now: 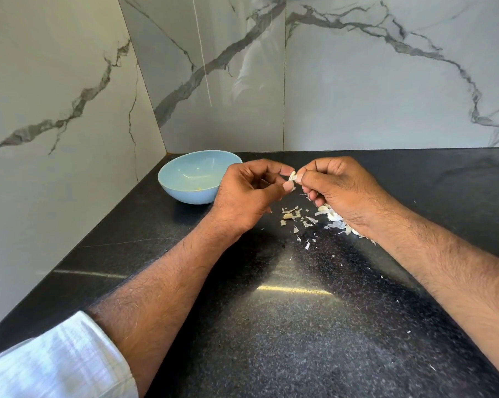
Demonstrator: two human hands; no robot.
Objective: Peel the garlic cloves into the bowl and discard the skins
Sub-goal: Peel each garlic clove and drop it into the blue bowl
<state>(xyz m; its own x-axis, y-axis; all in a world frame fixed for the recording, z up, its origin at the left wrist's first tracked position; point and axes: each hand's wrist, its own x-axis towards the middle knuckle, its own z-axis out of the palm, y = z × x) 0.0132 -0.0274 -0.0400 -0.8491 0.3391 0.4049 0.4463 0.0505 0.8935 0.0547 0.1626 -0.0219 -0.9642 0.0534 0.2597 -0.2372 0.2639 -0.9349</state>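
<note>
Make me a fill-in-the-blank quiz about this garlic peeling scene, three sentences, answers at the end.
1. The bowl on the counter is light ____ in colour.
2. The left hand and right hand together pinch one garlic ____.
3. Loose skins lie scattered on the ____, not in the bowl.

Missing words: blue; clove; counter

Garlic pile (335, 216) half hidden under right hand (340, 191) (count unclear).
</note>
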